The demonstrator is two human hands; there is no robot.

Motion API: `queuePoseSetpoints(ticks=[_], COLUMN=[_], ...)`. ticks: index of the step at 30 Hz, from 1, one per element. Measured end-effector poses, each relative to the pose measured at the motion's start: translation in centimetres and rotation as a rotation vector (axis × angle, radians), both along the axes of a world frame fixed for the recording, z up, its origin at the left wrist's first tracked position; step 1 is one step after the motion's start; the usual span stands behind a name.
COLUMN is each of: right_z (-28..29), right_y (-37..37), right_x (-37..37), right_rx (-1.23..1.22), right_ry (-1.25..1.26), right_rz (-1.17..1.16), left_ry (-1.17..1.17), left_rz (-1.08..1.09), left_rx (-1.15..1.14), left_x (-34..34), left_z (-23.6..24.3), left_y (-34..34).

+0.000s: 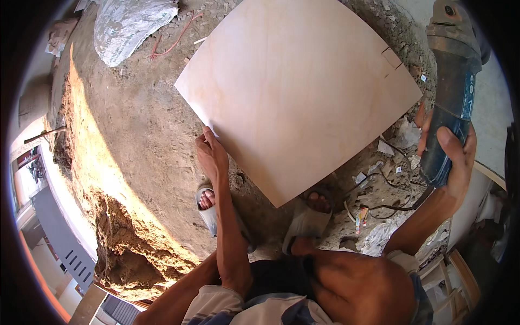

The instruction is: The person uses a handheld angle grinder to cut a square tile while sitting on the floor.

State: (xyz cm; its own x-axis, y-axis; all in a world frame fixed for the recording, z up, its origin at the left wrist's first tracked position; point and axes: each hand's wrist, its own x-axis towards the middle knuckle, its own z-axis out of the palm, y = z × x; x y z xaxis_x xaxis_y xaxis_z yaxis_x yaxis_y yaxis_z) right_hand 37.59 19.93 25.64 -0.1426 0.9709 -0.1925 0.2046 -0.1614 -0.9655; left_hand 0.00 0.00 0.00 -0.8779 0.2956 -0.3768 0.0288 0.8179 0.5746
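Left hand pinches the edge of a square, cream, smooth tile over the brown dirt floor, probably steadying it, while the right hand grips a dark-blue angle grinder off to its right.

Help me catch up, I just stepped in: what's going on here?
A person's right hand holds a dark angle grinder by its body, to the right of a pale square panel. The left hand touches the panel's near-left edge. On its far-right edge is a small outlined rectangle. Whether the grinder is running can't be told.
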Motion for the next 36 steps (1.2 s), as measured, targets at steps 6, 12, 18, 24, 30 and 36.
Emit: queuePoseSetpoints(ticks=[6, 12, 18, 24, 30, 36], right_z=[0.0, 1.2, 0.5, -3.0, -5.8, -8.8], right_y=[-1.4, -3.0, -5.6, -7.2, -7.1, -6.4], right_x=[-0.4, 1.3, 2.3, 2.0, 0.4, 0.1], right_rx=[-0.016, -0.007, -0.085, -0.154, -0.168, -0.331], right_ry=[0.028, -0.030, 0.017, 0.075, -0.104, -0.053], right_rz=[-0.012, -0.012, -0.018, 0.082, 0.236, 0.288], left_ry=[-0.235, -0.112, -0.040, -0.008, -0.035, -0.062], left_rz=[0.249, 0.172, 0.113, 0.013, -0.064, -0.081], left_rx=[0.518, 0.504, 0.498, 0.522, 0.461, 0.398], left_x=[3.8, 0.5, -5.7, -10.1, -12.8, -14.8], left_z=[-0.6, 0.1, -0.9, -1.6, -2.3, -2.0], left_y=[1.9, 3.8, 4.8, 5.6, 7.0, 8.1])
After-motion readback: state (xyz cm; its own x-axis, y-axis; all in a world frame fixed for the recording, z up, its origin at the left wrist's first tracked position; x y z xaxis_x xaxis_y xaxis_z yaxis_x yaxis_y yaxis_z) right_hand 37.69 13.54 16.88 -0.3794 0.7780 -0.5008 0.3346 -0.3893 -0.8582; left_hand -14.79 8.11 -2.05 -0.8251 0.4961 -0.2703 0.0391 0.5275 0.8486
